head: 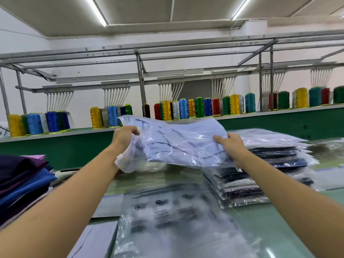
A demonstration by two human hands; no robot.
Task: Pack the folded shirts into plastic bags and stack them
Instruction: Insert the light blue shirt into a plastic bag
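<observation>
A light blue folded shirt in a clear plastic bag (178,144) is held in the air above the table. My left hand (123,135) grips the bag's loose open end at the left. My right hand (230,146) grips its right edge, just over a stack of bagged shirts (260,175) on the right of the table. A pile of unbagged folded shirts (22,181), in blue, purple and dark colours, lies at the left.
Empty printed plastic bags (167,220) lie flat on the green table (279,220) close to me. Behind runs a green machine shelf (260,125) carrying many coloured thread cones (199,107), with a metal frame overhead.
</observation>
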